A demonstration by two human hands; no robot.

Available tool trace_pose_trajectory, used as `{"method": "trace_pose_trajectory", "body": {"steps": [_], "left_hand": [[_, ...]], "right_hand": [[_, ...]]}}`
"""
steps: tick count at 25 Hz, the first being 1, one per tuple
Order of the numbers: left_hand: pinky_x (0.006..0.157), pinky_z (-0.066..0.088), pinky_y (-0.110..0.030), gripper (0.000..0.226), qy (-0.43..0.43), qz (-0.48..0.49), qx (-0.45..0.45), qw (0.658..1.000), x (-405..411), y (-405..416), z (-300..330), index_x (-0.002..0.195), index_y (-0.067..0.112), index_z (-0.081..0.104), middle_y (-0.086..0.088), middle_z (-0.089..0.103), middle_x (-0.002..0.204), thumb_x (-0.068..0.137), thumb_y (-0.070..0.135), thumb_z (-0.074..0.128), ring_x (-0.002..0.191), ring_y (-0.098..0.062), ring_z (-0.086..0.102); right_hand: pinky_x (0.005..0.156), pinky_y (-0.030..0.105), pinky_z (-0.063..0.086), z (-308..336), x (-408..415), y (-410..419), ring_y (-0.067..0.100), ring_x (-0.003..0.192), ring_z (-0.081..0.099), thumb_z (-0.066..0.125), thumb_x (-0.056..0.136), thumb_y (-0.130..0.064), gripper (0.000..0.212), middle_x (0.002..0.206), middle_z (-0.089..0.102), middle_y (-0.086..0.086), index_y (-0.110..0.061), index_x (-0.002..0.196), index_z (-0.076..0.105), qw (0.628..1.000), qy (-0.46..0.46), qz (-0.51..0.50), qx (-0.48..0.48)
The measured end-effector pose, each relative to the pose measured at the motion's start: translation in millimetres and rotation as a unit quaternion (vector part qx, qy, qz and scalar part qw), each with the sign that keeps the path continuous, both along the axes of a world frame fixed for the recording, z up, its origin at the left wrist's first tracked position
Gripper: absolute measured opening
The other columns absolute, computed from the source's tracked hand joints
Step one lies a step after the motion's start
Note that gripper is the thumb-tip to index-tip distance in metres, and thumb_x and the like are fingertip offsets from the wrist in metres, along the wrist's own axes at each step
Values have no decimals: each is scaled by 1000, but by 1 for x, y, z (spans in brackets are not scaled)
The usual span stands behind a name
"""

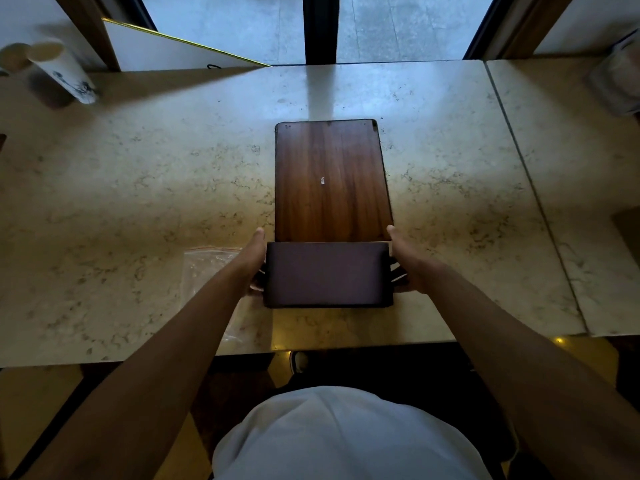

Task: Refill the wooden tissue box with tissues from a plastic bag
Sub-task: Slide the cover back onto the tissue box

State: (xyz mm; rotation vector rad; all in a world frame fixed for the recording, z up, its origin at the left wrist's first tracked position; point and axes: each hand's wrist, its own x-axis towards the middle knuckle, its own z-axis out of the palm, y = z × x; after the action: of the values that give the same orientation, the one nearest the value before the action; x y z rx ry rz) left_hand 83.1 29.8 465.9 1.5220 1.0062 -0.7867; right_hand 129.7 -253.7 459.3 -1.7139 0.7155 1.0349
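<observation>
Head view: person's white-clad torso lowest in frame. Both arms reach over the near edge of the beige marble tabletop. Left hand and right hand clamp the sides of the dark brown rectangular wooden tissue box, set lengthwise mid-table. Clear plastic bag lies flat just left, under the left forearm. White paper cup at far-left corner.
</observation>
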Motion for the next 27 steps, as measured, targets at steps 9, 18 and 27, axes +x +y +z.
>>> {"method": "trace_pose_trajectory", "body": {"steps": [9, 18, 27], "left_hand": [[74, 55, -37, 19, -249, 245, 66, 935, -12, -9, 9, 83, 11, 67, -10, 71, 90, 91, 28, 68, 87, -23, 67], [67, 59, -21, 24, -251, 243, 125, 929, -50, -18, -26, 105, 6, 76, -3, 74, 91, 82, 0, 77, 84, -11, 71], [79, 58, -29, 23, -199, 253, 142, 936, -49, -21, -42, 102, 9, 76, -5, 72, 97, 84, -5, 73, 89, -13, 68]], "right_hand": [[65, 28, 50, 9, -9, -3, 11, 82, 67, 58, 83, -57, 46, 91, 71, -4, -17, 102, 71, 946, -260, -192, 12], [83, 42, 62, -30, -44, -4, 12, 90, 72, 67, 91, -13, 33, 105, 75, -3, -14, 123, 70, 941, -307, -116, -87], [81, 30, 59, -46, -51, 0, 12, 92, 69, 67, 91, -14, 30, 110, 76, 1, -13, 121, 71, 938, -311, -93, -124]]}}
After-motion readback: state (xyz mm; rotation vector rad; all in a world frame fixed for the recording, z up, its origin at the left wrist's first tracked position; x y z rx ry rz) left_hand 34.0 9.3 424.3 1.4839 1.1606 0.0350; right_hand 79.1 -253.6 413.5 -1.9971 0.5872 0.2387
